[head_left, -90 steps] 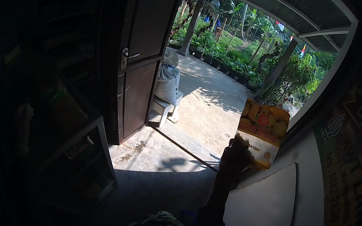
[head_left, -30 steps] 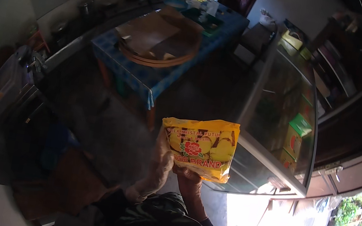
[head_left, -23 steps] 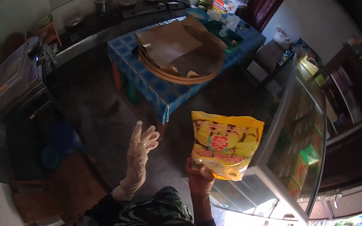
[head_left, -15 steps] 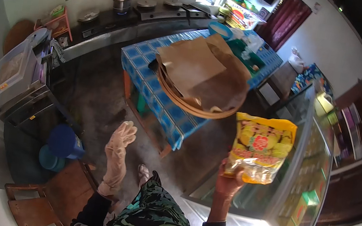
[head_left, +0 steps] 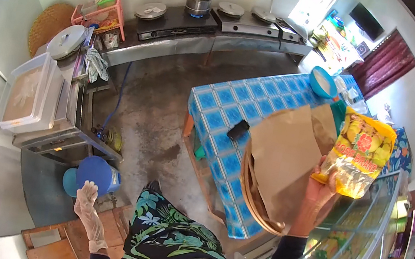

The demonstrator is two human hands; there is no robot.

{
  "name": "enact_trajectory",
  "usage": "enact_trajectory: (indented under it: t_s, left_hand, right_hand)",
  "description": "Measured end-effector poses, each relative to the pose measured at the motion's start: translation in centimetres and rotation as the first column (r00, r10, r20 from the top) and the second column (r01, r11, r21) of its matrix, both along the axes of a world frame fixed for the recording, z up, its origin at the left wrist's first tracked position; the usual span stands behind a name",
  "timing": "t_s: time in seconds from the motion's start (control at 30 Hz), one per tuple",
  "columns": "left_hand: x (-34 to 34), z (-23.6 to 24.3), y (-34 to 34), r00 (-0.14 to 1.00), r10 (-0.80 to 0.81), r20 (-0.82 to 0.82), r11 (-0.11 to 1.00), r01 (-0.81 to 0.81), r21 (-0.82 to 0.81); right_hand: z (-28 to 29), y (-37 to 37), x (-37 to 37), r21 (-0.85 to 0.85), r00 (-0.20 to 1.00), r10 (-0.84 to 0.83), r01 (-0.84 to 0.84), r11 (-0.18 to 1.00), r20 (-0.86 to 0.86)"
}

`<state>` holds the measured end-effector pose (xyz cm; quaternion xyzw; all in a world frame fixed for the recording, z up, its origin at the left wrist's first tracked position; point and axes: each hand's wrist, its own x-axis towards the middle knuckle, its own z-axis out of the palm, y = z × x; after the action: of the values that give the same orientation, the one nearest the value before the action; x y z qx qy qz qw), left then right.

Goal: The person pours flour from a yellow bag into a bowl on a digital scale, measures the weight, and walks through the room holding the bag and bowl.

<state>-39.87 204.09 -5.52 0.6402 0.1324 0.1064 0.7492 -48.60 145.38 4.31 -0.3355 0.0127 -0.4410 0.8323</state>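
Yellow, red-flowered packet (head_left: 361, 153) and blue checked tablecloth (head_left: 219, 115).

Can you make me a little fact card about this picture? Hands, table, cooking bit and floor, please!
Left hand: in a see-through glove, holding nothing
Right hand: bare, holding a yellow bag
Tablecloth: blue checks, with a blue bowl and a small black thing on it
Brown paper: lying on a round tray
Black stove: silver pot over a blue flame
Floor: grey, with a blue bucket
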Motion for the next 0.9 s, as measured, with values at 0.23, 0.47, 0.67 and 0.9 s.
enact_trajectory:
  t_s: [0.23, 0.47, 0.67, 0.9]
  left_hand:
    - [20.7, -3.9, -0.1, 0.997, 0.062, -0.040, 0.990, -0.067, -0.126]
    - [45.6, 4.1, -12.7, 0.896, -0.437, 0.075, 0.900, 0.435, 0.037]
    - [60.8, 4.3, -24.7, 0.645, -0.742, 0.182, 0.659, 0.752, 0.019]
    - [75.0, 2.4, -34.7, 0.514, -0.856, 0.048, 0.516, 0.853, 0.075]
  right_hand:
    - [0.4, -2.5, 16.3, 0.035, 0.995, -0.100, 0.101, 0.994, -0.018]
    - [0.8, -2.1, 27.6, -0.017, 0.950, -0.301, 0.300, 0.954, -0.086]
    - [0.1, -3.0, 34.7, -0.044, 0.834, -0.513, 0.516, 0.856, -0.202]
    - [-2.7, -10.5, 43.3, 0.019, 0.754, -0.631, 0.644, 0.765, -0.182]
